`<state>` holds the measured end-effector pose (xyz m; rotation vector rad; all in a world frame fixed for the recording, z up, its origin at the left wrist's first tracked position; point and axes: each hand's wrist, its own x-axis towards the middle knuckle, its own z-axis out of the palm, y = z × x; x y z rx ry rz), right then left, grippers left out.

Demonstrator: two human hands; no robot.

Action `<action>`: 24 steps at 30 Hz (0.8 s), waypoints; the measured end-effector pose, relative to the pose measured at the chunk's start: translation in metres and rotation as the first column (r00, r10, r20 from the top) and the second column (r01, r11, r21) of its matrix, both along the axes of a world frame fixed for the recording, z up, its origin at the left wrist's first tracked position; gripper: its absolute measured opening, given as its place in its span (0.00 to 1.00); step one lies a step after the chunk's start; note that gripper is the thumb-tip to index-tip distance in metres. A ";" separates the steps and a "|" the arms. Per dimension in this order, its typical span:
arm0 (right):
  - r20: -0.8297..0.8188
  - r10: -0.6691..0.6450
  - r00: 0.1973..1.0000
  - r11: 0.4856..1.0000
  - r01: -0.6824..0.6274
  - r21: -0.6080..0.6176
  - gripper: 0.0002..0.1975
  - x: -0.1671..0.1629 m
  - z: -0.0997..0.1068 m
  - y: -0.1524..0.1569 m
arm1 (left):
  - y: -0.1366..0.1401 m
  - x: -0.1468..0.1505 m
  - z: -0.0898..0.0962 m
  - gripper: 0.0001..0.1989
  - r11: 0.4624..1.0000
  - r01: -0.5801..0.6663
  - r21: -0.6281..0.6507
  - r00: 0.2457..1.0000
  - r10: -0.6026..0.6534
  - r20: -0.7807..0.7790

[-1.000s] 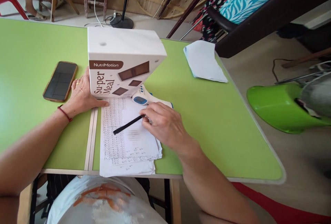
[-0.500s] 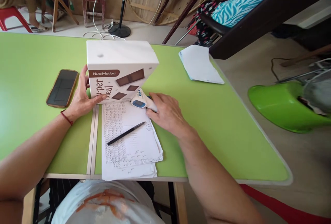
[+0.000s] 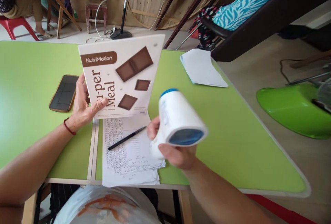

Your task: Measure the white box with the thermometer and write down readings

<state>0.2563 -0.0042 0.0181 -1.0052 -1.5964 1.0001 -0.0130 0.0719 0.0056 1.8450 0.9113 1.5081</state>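
My left hand grips the left side of a white box printed with brown chocolate bars, its thumb across the front. The box is tilted so that its printed face turns toward me. In my right hand is a white and blue infrared thermometer, held by its handle above the table, its blue-tinted screen end facing me. It is apart from the box. Below lie handwritten papers with a black pen across them, partly under the box in view.
A phone lies left of the box on the green table. Folded white paper rests at the far right. Beyond the table are a green chair, a stand base and a seated person at the far left.
My right hand has lifted the thermometer off the papers, up and toward me. My left hand has tipped the box back, so its front face shows more fully.
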 end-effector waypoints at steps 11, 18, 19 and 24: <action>-0.030 0.161 0.986 0.963 -0.164 -0.213 0.08 -0.031 -0.010 -0.010 | 0.002 0.002 -0.013 0.44 0.988 0.100 -0.117 0.993 -0.107 -0.054; -0.020 0.151 0.988 0.959 -0.151 -0.238 0.09 -0.030 -0.012 -0.009 | 0.002 0.000 -0.009 0.48 0.951 0.154 -0.268 0.986 -0.165 -0.020; -0.022 0.152 0.988 0.959 -0.152 -0.240 0.09 -0.031 -0.012 -0.008 | 0.001 0.000 -0.009 0.48 0.939 0.167 -0.301 0.984 -0.179 -0.013; -0.029 0.158 0.987 0.957 -0.160 -0.243 0.10 -0.032 -0.011 -0.008 | -0.001 0.000 -0.003 0.48 0.899 0.196 -0.391 0.979 -0.205 0.019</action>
